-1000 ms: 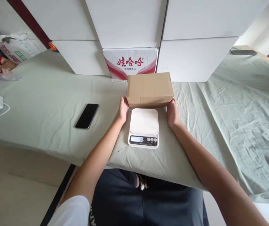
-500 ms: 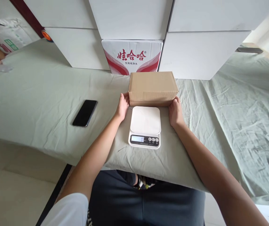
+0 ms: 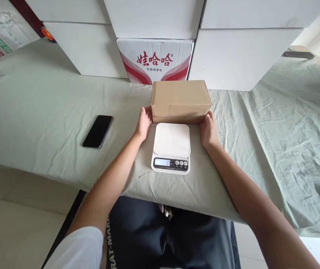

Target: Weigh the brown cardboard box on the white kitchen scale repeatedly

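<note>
In the frame's upper middle, the cardboard box (image 3: 181,96) is clasped between left hand (image 3: 143,124) and right hand (image 3: 209,131); it should be held level, the digital scale (image 3: 171,141) just below unbumped.

One head-worn view — looks forward and down, fairly near: table (image 3: 47,123), hands (image 3: 144,124) (image 3: 208,131) mid-frame, lap (image 3: 137,235) at bottom.

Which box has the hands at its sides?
The brown box just beyond the scale, between the left hand and the right hand. It alone is brown; the lettered box behind it is white and red.
</note>
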Motion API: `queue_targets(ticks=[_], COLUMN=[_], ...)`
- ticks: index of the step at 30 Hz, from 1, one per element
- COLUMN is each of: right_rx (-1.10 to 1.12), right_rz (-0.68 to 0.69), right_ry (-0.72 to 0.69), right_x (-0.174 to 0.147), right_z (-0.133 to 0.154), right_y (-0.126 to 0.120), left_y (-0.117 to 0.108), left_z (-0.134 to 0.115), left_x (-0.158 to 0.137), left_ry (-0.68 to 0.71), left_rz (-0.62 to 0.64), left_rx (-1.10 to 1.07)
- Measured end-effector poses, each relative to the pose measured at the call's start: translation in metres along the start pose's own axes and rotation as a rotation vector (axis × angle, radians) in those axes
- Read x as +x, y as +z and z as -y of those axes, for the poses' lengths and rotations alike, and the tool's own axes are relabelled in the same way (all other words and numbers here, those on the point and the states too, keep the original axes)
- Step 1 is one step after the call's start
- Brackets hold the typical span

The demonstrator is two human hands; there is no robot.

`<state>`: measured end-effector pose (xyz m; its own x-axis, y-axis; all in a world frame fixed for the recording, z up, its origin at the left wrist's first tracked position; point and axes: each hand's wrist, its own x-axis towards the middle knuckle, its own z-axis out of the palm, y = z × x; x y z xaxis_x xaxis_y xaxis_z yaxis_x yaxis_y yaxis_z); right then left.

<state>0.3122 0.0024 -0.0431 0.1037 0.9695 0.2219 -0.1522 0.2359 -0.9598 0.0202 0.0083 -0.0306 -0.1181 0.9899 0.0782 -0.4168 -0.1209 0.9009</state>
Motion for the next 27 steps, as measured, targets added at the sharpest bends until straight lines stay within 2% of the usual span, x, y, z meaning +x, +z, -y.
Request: queue_targets(ticks=[6, 15, 27], right_rx=[0.037, -0.005, -0.032], right_rz=[-0.016, 0.007, -0.014], right_ry=[0.036, -0.015, -0.029], right_x=[-0.001, -0.002, 0.0], right_z=[0.001, -0.001, 0.0], right_y=[0.001, 0.001, 0.0], left_y=[0.003, -0.008, -0.009], left_z=[-0.004, 0.004, 0.005], left_x=[-0.002, 0.004, 0.006], left_ry=[-0.022, 0.027, 0.031], left_rz=[-0.037, 0.031, 0.025], left_rx=[-0.023, 0.045, 0.042])
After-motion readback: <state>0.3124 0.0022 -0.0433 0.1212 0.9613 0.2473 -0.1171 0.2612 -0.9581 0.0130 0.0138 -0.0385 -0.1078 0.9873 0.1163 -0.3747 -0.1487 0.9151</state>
